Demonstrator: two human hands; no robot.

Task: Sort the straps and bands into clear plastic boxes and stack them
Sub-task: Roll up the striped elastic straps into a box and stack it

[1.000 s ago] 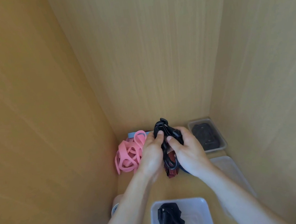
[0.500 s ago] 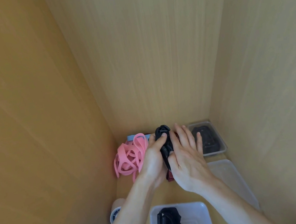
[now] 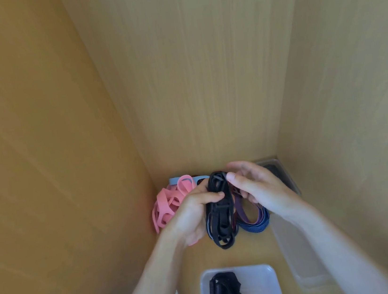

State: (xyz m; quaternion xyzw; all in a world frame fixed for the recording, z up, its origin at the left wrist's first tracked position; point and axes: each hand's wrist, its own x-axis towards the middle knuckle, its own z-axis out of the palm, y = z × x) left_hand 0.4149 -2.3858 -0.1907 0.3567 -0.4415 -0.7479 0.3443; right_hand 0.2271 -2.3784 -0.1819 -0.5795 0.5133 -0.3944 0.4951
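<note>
Pink bands (image 3: 166,206) sit heaped at centre-left against the left wall, unsorted, with a blue-grey band (image 3: 174,181) just behind them; no change there. Left hand (image 3: 191,212) grips the black strap bundle (image 3: 219,210) at frame centre, fingers curled round its middle, thumb across the front. The bundle is up off the shelf floor, folded long, lower loop dangling. Change: a second ago both hands were clamped on it, and half a second ago the right palm was pressed flat against it. Now the right hand (image 3: 261,187) has peeled off to the right, fingers loosely curled and apart, nothing visibly in them. Its thumb tip is just beside the bundle's top loop; contact can't tell. So folding looks done and the bundle is held one-handed. With that hand lifted, blue-purple bands (image 3: 253,221) show on the shelf right of the bundle. Far box (image 3: 287,176) with dark contents is mostly hidden behind the right hand. Clear lid or box (image 3: 299,258) lies at right; can't tell which. Near box (image 3: 266,271) at bottom centre already holds one black strap (image 3: 225,290). My read: the bundle goes there next; pink and blue ones remain, no stacking yet.
</note>
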